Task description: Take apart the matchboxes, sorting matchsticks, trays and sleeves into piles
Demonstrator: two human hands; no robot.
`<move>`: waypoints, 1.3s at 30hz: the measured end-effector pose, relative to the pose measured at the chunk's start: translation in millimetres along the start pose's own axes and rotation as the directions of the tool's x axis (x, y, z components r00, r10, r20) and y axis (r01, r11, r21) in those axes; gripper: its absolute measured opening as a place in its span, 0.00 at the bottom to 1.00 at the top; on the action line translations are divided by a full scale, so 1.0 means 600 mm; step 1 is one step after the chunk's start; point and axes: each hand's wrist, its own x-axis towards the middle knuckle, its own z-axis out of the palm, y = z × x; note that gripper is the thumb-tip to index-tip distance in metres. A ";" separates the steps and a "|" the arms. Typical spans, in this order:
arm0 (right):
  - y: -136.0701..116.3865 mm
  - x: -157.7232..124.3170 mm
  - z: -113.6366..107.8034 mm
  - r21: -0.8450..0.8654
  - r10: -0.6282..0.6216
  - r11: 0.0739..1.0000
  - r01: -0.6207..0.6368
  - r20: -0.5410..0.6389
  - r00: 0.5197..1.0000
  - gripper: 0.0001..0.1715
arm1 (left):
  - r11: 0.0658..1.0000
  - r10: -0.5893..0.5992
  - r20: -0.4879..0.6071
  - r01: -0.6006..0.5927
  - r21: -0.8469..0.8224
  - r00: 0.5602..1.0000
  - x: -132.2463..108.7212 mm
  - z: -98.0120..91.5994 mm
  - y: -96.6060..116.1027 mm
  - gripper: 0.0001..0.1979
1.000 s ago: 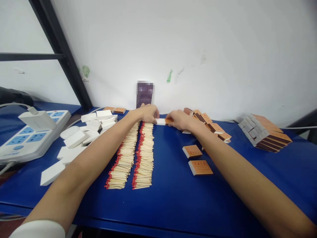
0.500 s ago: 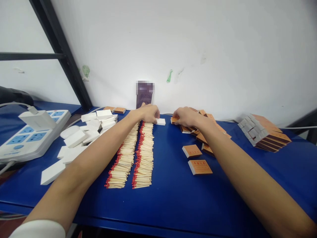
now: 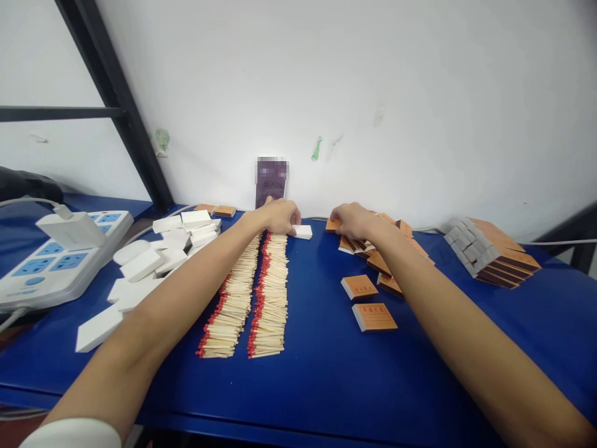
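Note:
At the far side of the blue table, my left hand [image 3: 281, 216] is closed on one end of a small white matchbox tray [image 3: 304, 232]. Just below that hand begin two long rows of red-headed matches [image 3: 273, 292], laid crosswise and partly covered by my left forearm. To the right, my right hand [image 3: 353, 221] pinches an orange matchbox sleeve [image 3: 333, 225] at the edge of a heap of orange matchboxes [image 3: 380, 262]. A gap of blue tabletop separates the tray from the sleeve. Two orange matchboxes [image 3: 374, 317] lie nearer to me.
White trays [image 3: 142, 264] lie piled on the left, beside a power strip [image 3: 60, 261] with a plugged-in charger. A stack of matchboxes [image 3: 494, 252] stands far right. A dark upright card-like object [image 3: 271, 183] leans on the wall. A black frame post [image 3: 140, 149] rises at back left.
My right hand has shifted slightly right with the sleeve, widening the gap to the white tray. My left hand stays on the tray. The view has tilted a little.

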 end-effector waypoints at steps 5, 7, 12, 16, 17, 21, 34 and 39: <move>0.005 0.010 0.011 0.009 -0.039 0.999 0.040 -0.058 0.998 0.23 | 1.000 0.005 0.003 -0.005 -0.008 1.000 -0.002 -0.002 0.001 0.18; 0.005 0.012 0.011 0.020 -0.044 0.999 0.045 -0.068 0.997 0.22 | 1.000 0.002 -0.002 -0.002 -0.013 1.000 -0.003 -0.004 0.002 0.19; 0.020 0.005 -0.021 0.073 -0.073 0.994 0.083 -0.137 0.988 0.19 | 1.000 0.007 -0.018 -0.007 -0.026 1.000 -0.003 -0.007 0.004 0.20; 0.041 -0.014 -0.063 0.230 -0.006 0.969 0.085 -0.322 0.947 0.14 | 1.000 0.003 -0.020 -0.004 -0.024 1.000 -0.004 -0.009 0.006 0.19; 0.045 -0.019 -0.071 0.281 0.038 0.957 0.073 -0.369 0.929 0.13 | 1.000 0.003 -0.020 -0.003 -0.027 1.000 -0.005 -0.009 0.006 0.19; 0.057 -0.036 -0.090 0.396 0.200 0.918 -0.008 -0.445 0.873 0.12 | 0.999 0.013 -0.024 -0.014 -0.045 1.000 -0.005 -0.010 0.005 0.19; 0.055 -0.034 -0.088 0.276 -0.020 0.958 0.076 -0.201 0.979 0.17 | 0.999 -0.007 -0.066 0.005 -0.037 0.998 -0.016 -0.034 0.011 0.19; 0.043 -0.072 -0.104 0.312 -0.294 0.921 0.234 0.164 0.941 0.34 | 0.988 -0.051 -0.102 0.035 -0.150 0.994 -0.073 -0.100 -0.013 0.26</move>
